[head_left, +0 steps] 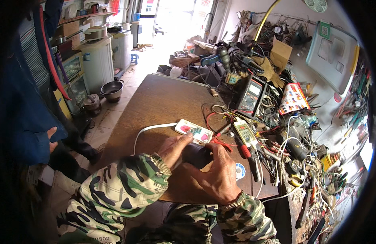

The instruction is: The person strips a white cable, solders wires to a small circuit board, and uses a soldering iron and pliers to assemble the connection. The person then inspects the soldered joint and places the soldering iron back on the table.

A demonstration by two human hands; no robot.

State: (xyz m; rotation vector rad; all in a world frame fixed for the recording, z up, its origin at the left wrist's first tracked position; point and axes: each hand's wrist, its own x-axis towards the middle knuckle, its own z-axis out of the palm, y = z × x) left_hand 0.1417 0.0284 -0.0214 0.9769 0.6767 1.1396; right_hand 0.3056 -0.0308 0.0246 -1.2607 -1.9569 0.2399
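A dark, rounded object [197, 156] lies between my two hands over the near part of the brown table; its exact kind I cannot make out. My left hand [174, 149] grips its left side, with the thumb reaching toward a small white power strip [194, 131]. Around the right side curl the fingers of my right hand [221, 174]. The strip has red-pink patches and a white cable [155, 127] leaving its left end. To its right lie a yellow meter [245, 133] and red test leads [224, 145]. A solder spool [240, 171] sits beside my right hand.
Tangled cables and tools [318, 162] crowd the table's right side, around a larger multimeter [252, 95]. A hand drill [216, 57] lies on the far heap. A person in dark blue [25, 110] stands at left, near a black pot [112, 90] on the tiled floor.
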